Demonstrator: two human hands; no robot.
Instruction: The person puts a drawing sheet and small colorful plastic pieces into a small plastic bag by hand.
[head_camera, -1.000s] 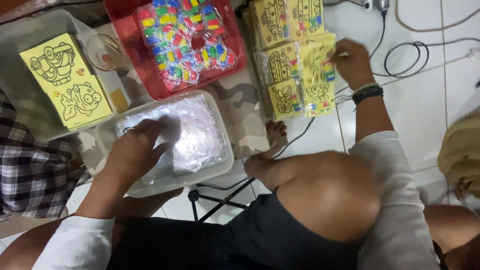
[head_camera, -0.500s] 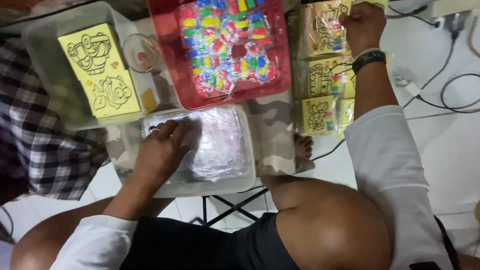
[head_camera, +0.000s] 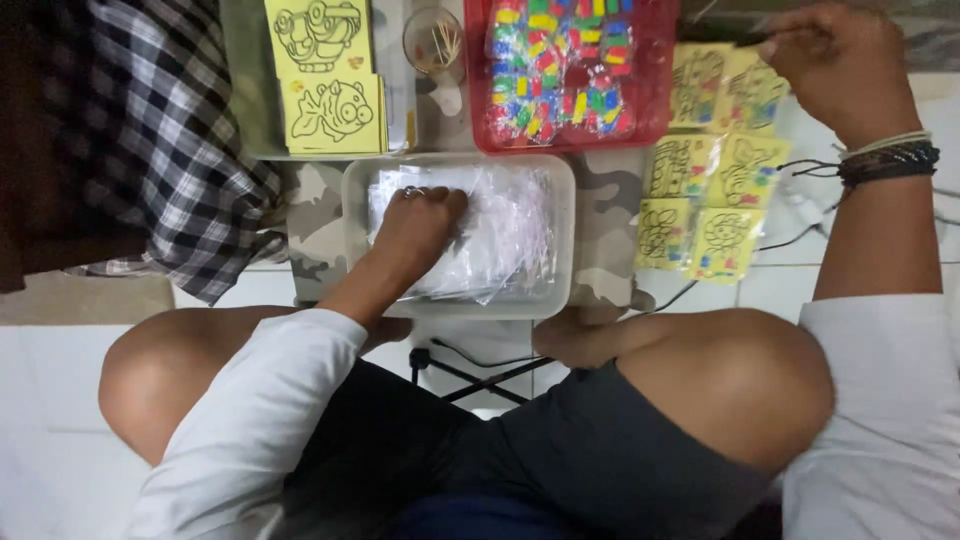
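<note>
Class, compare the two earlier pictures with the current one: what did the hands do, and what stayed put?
The right hand reached further up, from the lower yellow picture cards to the top ones. The left hand stayed pressed on the clear plastic bags in the white tub. The red tray did not move.

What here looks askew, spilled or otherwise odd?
Nothing is spilled or damaged. The yellow picture cards by the right hand lie overlapping and tilted, not stacked square like the two at the upper left. The clear bags under the left hand sit crumpled in their plastic tub.
</note>
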